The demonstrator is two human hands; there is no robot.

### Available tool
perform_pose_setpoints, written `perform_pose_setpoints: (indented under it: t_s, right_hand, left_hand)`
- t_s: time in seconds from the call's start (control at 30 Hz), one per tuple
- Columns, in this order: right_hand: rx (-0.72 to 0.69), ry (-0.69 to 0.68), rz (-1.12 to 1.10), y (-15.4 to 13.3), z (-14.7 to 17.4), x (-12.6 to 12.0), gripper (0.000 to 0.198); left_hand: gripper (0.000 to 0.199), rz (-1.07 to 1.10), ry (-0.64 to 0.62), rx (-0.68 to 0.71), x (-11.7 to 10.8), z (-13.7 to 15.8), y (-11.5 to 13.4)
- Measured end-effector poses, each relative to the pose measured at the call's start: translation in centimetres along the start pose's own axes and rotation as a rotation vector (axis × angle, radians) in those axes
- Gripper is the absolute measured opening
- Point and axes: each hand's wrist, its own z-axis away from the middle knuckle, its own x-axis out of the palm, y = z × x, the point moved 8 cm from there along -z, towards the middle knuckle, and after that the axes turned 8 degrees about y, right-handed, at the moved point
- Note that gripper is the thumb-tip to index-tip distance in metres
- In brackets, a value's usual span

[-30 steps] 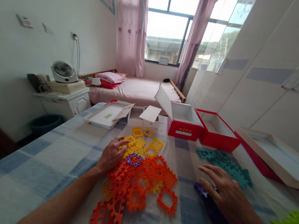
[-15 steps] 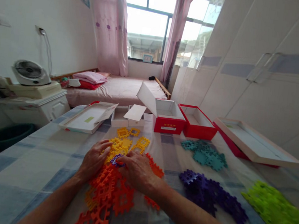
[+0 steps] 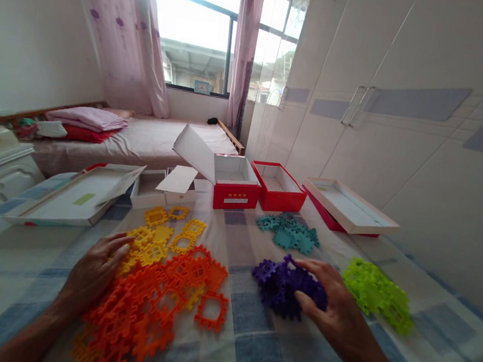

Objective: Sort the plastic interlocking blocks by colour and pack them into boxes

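Orange notched interlocking plastic tiles (image 3: pixel 139 297) lie in a big loose heap in front of me. Yellow tiles (image 3: pixel 156 234) spread just beyond them. My left hand (image 3: pixel 96 269) rests at the left edge of the heap, fingers stretched out and fingertips against the yellow tiles. On the right, my right hand (image 3: pixel 335 301) curls around the right side of a heap of purple tiles (image 3: pixel 284 286), thumb in front and fingers behind, with purple tiles between them. Its palm hides part of that heap.
Teal tiles (image 3: pixel 290 233) lie beyond the purple heap, lime-green tiles (image 3: pixel 379 295) to its right. Open red boxes (image 3: pixel 236 197), white trays (image 3: pixel 150 188) and a shallow lid (image 3: pixel 352 209) line the far table edge. A checked cloth (image 3: pixel 249 334) covers the table.
My right hand has moved right from the orange and yellow tiles to the purple heap, which is now more bunched together. My left hand stays beside the yellow tiles. The view has turned right.
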Motion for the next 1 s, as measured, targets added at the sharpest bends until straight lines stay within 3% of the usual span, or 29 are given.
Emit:
perform_pose_setpoints:
  t_s: [0.1, 0.17, 0.33, 0.43, 0.53, 0.67, 0.77, 0.87, 1.0]
  right_hand:
    - [0.03, 0.029, 0.102, 5.3, 2.7, -0.6, 0.036]
    - [0.019, 0.033, 0.142, 7.3, 4.0, -0.3, 0.037]
    - [-0.046, 0.069, 0.137, 8.2, 4.3, -0.5, 0.04]
    - [-0.08, 0.092, 0.069, 5.9, 1.9, -0.9, 0.042]
    - [-0.134, -0.016, -0.013, 0.7, -1.2, 0.7, 0.038]
    - [-0.3, -0.3, -0.096, -8.5, -4.4, 6.2, 0.029]
    - [-0.393, -0.478, -0.077, -12.9, -6.2, 11.4, 0.031]
    - [-0.404, -0.528, 0.045, -14.2, -8.6, 16.1, 0.035]
    - [-0.327, -0.543, 0.146, -13.7, -11.7, 21.0, 0.04]
  left_hand:
    - [0.048, -0.007, -0.006, -0.001, -0.1, 0.1, 0.4]
    - [0.049, -0.008, -0.005, -0.006, -0.2, 0.1, 0.6]
    - [0.048, 0.033, 0.029, -0.042, -0.7, 0.3, 1.5]
    - [0.046, 0.066, 0.041, -0.056, -0.9, 0.4, 2.1]
    - [0.044, 0.081, 0.045, -0.067, -0.9, 0.5, 2.4]
    - [0.043, 0.138, 0.037, -0.104, -0.8, 0.6, 2.1]
    - [0.043, 0.16, 0.038, -0.13, -0.8, 0.7, 2.0]
    - [0.043, 0.166, 0.042, -0.144, -0.9, 0.7, 2.1]
    - [0.041, 0.184, 0.053, -0.145, -1.0, 0.6, 2.2]
